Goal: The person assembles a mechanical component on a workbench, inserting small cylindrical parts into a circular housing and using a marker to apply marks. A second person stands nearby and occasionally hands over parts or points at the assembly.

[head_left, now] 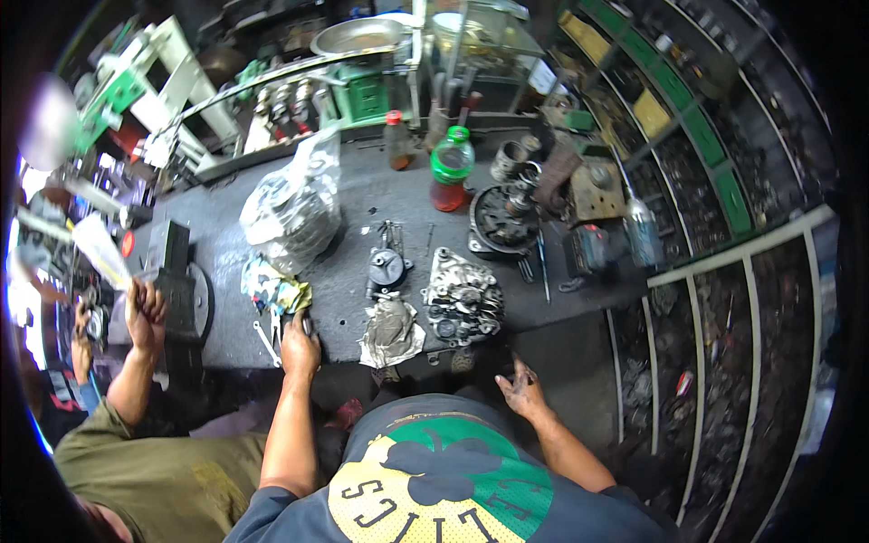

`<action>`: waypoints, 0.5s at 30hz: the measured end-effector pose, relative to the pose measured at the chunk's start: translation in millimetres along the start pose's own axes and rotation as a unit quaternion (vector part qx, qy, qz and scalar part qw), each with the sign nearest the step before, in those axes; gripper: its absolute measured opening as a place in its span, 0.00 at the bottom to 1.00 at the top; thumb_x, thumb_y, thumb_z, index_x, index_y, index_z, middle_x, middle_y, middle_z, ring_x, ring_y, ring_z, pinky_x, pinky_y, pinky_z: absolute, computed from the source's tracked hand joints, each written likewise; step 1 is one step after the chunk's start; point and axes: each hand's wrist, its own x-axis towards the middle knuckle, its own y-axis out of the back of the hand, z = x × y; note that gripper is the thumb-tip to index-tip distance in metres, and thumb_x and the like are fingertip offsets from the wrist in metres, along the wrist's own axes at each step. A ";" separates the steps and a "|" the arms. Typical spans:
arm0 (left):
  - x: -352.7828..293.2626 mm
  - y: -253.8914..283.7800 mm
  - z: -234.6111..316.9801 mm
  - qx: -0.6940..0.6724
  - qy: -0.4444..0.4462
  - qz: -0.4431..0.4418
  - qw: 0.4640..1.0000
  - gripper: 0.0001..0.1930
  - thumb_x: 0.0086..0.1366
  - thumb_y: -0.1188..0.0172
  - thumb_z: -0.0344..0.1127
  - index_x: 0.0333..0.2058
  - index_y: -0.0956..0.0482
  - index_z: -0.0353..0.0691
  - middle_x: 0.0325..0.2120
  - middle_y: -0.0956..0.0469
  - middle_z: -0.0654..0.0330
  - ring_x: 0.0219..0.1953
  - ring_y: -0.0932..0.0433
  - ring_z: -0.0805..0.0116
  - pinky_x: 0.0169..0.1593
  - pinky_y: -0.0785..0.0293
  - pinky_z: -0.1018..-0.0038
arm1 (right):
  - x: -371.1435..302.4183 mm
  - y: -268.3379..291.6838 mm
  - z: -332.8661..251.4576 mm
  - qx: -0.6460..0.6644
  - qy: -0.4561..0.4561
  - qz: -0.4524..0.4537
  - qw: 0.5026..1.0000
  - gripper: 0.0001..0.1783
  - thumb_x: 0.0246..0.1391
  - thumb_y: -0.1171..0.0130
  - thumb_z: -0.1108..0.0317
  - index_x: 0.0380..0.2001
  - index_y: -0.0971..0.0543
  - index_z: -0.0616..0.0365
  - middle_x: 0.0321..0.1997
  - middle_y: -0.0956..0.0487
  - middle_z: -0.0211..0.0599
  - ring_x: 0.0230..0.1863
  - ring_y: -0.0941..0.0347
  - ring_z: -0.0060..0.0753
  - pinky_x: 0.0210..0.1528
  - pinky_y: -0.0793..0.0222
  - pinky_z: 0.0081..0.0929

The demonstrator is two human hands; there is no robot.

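Note:
At the bench's front edge my left hand (pixel 300 346) has its fingers bent together at the lower corner of a patterned multicoloured rag (pixel 272 285) and seems to pinch it. Steel wrenches (pixel 265 342) lie just beside that hand. My right hand (pixel 521 391) hangs off the front of the bench with its fingers apart and dark with grime, holding nothing. Between the hands, an alternator (pixel 462 299) sits near the edge. To its left are a small round metal part (pixel 386 267) and a crumpled grey, dirty cloth or paper (pixel 393 332).
A clear plastic bag (pixel 294 208), red-capped bottle (pixel 396 140), green-topped bottle of red liquid (pixel 450 172) and opened round housing (pixel 503 217) stand farther back. A vise (pixel 172 281) is at left, near a co-worker's raised hand (pixel 145 317). Parts shelves (pixel 724 335) line the right.

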 end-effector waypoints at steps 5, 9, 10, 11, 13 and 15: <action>-26.7 45.5 53.9 -0.179 0.009 -0.075 0.981 0.22 0.65 0.28 0.27 0.58 0.19 0.34 0.36 0.11 0.52 0.40 0.12 0.60 0.48 0.17 0.65 | -9.1 26.1 -14.5 0.051 0.005 0.018 0.999 0.30 0.67 0.30 0.58 0.66 0.21 0.63 0.60 0.14 0.60 0.61 0.16 0.61 0.62 0.19 0.48; -76.7 61.2 129.8 -0.325 -0.062 -0.179 0.926 0.14 0.61 0.23 0.23 0.39 0.22 0.37 0.34 0.13 0.59 0.37 0.18 0.73 0.44 0.18 0.69 | 7.9 30.3 -27.5 0.150 0.027 -0.121 0.981 0.36 0.71 0.31 0.50 0.72 0.26 0.59 0.61 0.14 0.57 0.59 0.14 0.49 0.61 0.19 0.43; -94.8 69.0 156.3 -0.295 -0.066 -0.200 0.932 0.15 0.60 0.22 0.22 0.38 0.22 0.37 0.33 0.13 0.60 0.37 0.18 0.73 0.44 0.18 0.69 | 14.2 43.2 -46.8 0.181 0.055 -0.221 0.957 0.37 0.74 0.34 0.49 0.75 0.29 0.58 0.63 0.15 0.54 0.62 0.16 0.45 0.63 0.20 0.42; -104.7 56.4 161.1 -0.259 -0.130 -0.209 0.934 0.15 0.60 0.21 0.22 0.37 0.22 0.37 0.34 0.13 0.59 0.37 0.18 0.74 0.45 0.18 0.69 | 13.3 55.8 -66.0 0.167 0.100 -0.245 0.950 0.36 0.74 0.34 0.50 0.75 0.30 0.59 0.63 0.15 0.53 0.63 0.17 0.43 0.65 0.21 0.41; -125.2 57.6 198.3 -0.276 -0.212 -0.218 0.912 0.18 0.58 0.18 0.24 0.36 0.23 0.37 0.39 0.09 0.55 0.40 0.13 0.72 0.45 0.15 0.68 | 21.1 58.2 -81.3 0.169 0.209 -0.268 0.925 0.36 0.74 0.35 0.51 0.75 0.29 0.59 0.61 0.14 0.51 0.63 0.19 0.39 0.67 0.23 0.40; -143.5 40.7 209.9 -0.321 -0.261 -0.177 0.893 0.19 0.57 0.17 0.25 0.35 0.24 0.38 0.42 0.08 0.53 0.41 0.11 0.69 0.45 0.14 0.68 | 36.0 49.3 -78.7 0.254 0.240 -0.340 0.873 0.32 0.75 0.35 0.58 0.75 0.26 0.59 0.60 0.14 0.41 0.60 0.18 0.34 0.66 0.23 0.35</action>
